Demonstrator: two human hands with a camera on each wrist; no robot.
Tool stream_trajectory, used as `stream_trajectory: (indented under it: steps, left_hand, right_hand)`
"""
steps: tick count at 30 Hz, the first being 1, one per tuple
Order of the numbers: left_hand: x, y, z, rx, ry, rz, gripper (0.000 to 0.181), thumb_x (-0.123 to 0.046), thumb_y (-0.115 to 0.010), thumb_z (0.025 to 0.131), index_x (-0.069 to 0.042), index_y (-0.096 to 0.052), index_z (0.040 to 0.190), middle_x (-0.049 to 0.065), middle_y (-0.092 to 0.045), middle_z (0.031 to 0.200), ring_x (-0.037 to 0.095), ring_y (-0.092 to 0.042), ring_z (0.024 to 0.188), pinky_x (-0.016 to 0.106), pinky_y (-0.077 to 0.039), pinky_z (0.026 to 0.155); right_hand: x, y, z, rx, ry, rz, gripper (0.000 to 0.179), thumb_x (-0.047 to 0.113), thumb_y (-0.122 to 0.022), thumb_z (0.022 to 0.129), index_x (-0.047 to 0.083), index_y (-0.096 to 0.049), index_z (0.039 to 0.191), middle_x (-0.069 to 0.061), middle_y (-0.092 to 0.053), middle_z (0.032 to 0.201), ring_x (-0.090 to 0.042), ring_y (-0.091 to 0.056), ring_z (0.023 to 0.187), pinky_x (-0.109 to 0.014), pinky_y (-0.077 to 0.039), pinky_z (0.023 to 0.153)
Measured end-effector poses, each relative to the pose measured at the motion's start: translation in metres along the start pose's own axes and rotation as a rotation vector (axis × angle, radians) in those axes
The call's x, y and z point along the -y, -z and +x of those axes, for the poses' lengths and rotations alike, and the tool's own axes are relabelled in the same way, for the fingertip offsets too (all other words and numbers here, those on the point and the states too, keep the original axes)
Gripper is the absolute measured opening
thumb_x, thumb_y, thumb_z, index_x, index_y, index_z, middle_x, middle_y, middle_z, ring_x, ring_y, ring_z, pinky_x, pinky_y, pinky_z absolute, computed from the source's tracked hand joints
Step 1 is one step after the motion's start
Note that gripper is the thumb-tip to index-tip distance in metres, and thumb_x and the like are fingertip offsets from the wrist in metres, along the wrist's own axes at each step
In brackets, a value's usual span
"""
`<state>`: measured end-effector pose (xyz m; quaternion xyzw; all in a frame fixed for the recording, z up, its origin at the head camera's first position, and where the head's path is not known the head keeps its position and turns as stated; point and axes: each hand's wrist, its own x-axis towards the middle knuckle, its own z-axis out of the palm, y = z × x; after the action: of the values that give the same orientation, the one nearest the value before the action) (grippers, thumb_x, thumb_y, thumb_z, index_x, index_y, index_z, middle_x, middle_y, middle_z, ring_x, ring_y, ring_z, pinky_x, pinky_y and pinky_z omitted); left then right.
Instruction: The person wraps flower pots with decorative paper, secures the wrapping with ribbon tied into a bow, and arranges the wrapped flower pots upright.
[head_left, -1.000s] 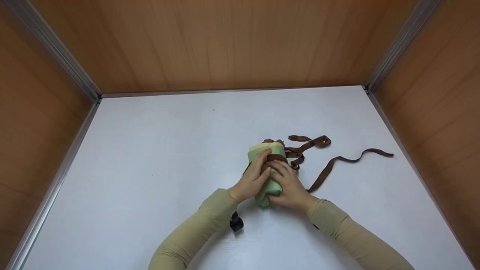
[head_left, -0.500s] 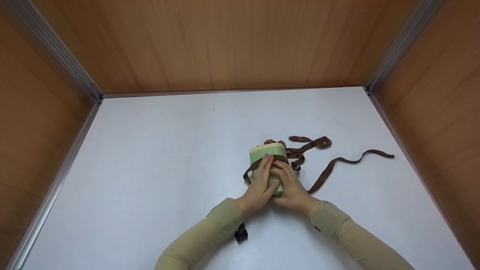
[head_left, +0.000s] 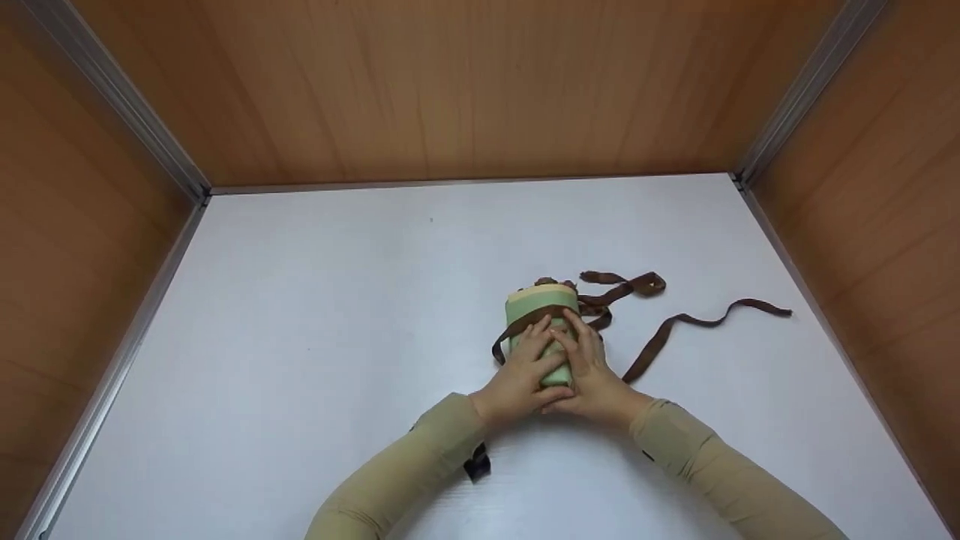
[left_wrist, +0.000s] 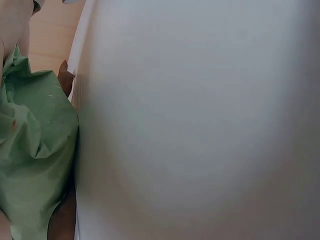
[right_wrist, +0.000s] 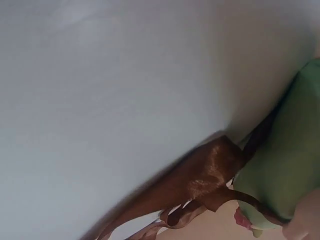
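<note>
A small bouquet in green wrapping paper [head_left: 541,301] lies on the white table, its pinkish-brown flower heads [head_left: 546,281] showing at the far end. Across its front runs a brown ribbon [head_left: 517,327], looping out at the left side. My left hand [head_left: 517,379] holds the lower left of the bouquet, fingers spread over the paper and thumb at the bottom end. From the other side, my right hand [head_left: 592,375] grips it, fingertips near the ribbon and thumb beside the left one. Creased green paper [left_wrist: 37,145] fills the left edge of the left wrist view.
Brown ribbon tails [head_left: 637,285] curl out to the right of the bouquet, and another long ribbon end [head_left: 660,330] stretches toward the right wall. A dark ribbon end [head_left: 478,463] pokes out beneath the left sleeve. Wooden panels [head_left: 465,90] enclose the table [head_left: 337,300].
My left hand has slid down and right over the bouquet, uncovering the ribbon loop. The crumpled lower paper end is now hidden behind the hands. My right fingers have spread and moved up slightly.
</note>
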<state>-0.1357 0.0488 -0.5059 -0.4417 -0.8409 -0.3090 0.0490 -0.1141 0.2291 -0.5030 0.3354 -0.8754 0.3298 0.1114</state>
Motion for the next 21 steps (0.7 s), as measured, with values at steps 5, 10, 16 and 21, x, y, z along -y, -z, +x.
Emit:
stream_trajectory:
  steps: [5, 10, 16, 21]
  left_hand:
    - [0.0, 0.0, 0.002, -0.006, -0.007, 0.008, 0.057, -0.04, -0.066, 0.085, -0.014, -0.052, 0.134, 0.014, -0.033, 0.148, 0.037, -0.019, 0.143, 0.055, -0.017, 0.114]
    - [-0.001, -0.003, 0.005, -0.037, -0.018, 0.035, 0.05, -0.038, -0.067, 0.086, -0.016, -0.056, 0.129, 0.011, -0.036, 0.146, 0.034, -0.022, 0.142, 0.051, -0.017, 0.116]
    - [-0.003, -0.005, 0.005, -0.061, 0.024, 0.056, 0.045, -0.04, -0.066, 0.087, -0.018, -0.058, 0.125, 0.009, -0.037, 0.145, 0.031, -0.022, 0.143, 0.046, -0.016, 0.117]
    - [-0.005, -0.003, 0.002, -0.048, 0.06, 0.054, 0.045, -0.041, -0.065, 0.088, -0.019, -0.056, 0.127, 0.009, -0.036, 0.145, 0.031, -0.022, 0.143, 0.044, -0.014, 0.118]
  right_hand:
    - [-0.002, 0.016, 0.0, 0.156, -0.077, 0.1, 0.117, 0.031, -0.091, 0.056, 0.012, -0.016, 0.144, -0.025, -0.004, 0.15, -0.049, -0.007, 0.135, -0.071, -0.018, 0.102]
    - [-0.015, 0.044, -0.002, 0.176, -0.277, 0.175, 0.094, 0.032, -0.078, 0.077, 0.011, -0.019, 0.147, -0.023, -0.006, 0.152, -0.049, -0.006, 0.137, -0.073, -0.017, 0.102]
    - [-0.046, 0.078, -0.004, 0.066, -0.694, 0.085, 0.089, 0.039, -0.069, 0.084, 0.008, -0.016, 0.148, -0.031, -0.002, 0.149, -0.055, -0.005, 0.135, -0.072, -0.008, 0.103]
    - [-0.066, 0.093, -0.014, 0.217, -0.9, 0.047, 0.11, 0.055, -0.069, 0.078, 0.005, -0.002, 0.15, -0.039, 0.01, 0.147, -0.061, 0.004, 0.133, -0.072, -0.006, 0.104]
